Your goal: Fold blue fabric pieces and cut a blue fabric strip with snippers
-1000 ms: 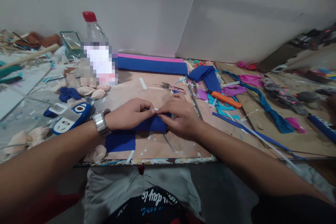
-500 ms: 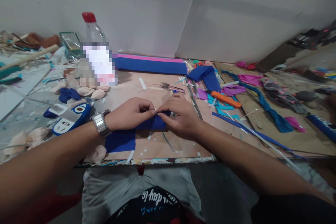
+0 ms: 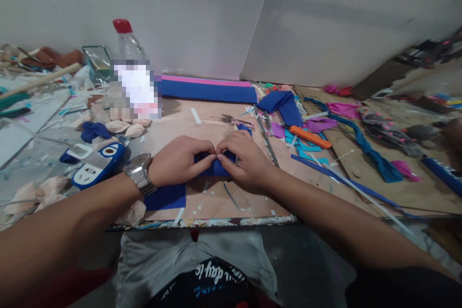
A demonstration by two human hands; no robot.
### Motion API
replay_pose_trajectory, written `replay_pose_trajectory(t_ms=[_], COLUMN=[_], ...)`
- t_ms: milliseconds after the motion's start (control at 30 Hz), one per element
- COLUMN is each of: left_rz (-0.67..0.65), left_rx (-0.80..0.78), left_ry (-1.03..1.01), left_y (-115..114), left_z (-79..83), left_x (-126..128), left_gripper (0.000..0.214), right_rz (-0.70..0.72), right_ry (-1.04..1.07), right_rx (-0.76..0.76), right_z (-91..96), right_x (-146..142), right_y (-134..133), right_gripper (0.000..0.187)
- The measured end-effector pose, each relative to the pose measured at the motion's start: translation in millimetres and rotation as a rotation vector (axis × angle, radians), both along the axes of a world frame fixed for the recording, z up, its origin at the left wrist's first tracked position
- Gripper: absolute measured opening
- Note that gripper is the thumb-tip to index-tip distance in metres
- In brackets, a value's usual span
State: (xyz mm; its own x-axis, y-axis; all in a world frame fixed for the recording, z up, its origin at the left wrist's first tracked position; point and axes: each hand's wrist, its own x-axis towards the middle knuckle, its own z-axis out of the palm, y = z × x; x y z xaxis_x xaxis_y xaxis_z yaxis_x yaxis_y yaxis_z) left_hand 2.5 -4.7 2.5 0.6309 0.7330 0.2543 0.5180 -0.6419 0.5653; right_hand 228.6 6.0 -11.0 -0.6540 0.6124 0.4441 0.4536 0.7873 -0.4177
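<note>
Both hands pinch one strip of blue fabric (image 3: 215,167) just above the board, their fingertips meeting at its upper edge. My left hand (image 3: 182,159), with a metal watch on its wrist, is closed on the strip's left part. My right hand (image 3: 247,156) grips the right part between thumb and fingers. The fingers cover much of the strip. Under my left wrist lies a flat blue fabric piece (image 3: 168,197). Thread snips (image 3: 238,121) rest beyond my right hand, and a blue and white glue gun (image 3: 97,163) is left of my left wrist.
A long blue and pink fabric roll (image 3: 209,90) lies along the wall. An orange cutter knife (image 3: 310,136) sits among scraps at right. Pale petal-like pieces (image 3: 135,129) lie near a blurred phone (image 3: 137,86) and a red-capped bottle (image 3: 126,41) at left.
My left hand has curled its fingers over the strip, opening a gap between forefinger and thumb. My right thumb and forefinger have shifted slightly; the things on the table stay in place.
</note>
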Motion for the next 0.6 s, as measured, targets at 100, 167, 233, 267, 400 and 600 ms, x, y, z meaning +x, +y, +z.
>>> replay_pose_trajectory(t_ms=[100,167,233,267,400,600], left_rz=[-0.007,0.004,0.009,0.012,0.019,0.007], left_rx=[0.098,0.122,0.128,0.130,0.114,0.025], left_ry=[0.096,0.141,0.159,0.159,0.131,0.094], left_y=[-0.2,0.1,0.8,1.3,2.8,2.2], left_z=[-2.2,-3.9,-5.5,-6.2,-6.7,-2.0], left_x=[-0.2,-0.6,-1.1,-1.3,-1.0,0.4], left_gripper=[0.025,0.026,0.027,0.027,0.026,0.023], right_rz=[-0.003,-0.002,-0.005,-0.009,-0.018,-0.017], right_ry=[-0.036,-0.039,-0.020,-0.007,-0.002,-0.020], right_rx=[-0.021,-0.030,-0.035,-0.036,-0.019,-0.014], right_z=[-0.6,-1.1,-1.4,-1.5,-1.0,-0.9], right_x=[-0.5,-0.1,0.7,1.1,1.4,0.8], right_y=[0.0,0.3,0.8,1.0,0.9,1.1], right_gripper=[0.008,0.008,0.006,0.005,0.005,0.004])
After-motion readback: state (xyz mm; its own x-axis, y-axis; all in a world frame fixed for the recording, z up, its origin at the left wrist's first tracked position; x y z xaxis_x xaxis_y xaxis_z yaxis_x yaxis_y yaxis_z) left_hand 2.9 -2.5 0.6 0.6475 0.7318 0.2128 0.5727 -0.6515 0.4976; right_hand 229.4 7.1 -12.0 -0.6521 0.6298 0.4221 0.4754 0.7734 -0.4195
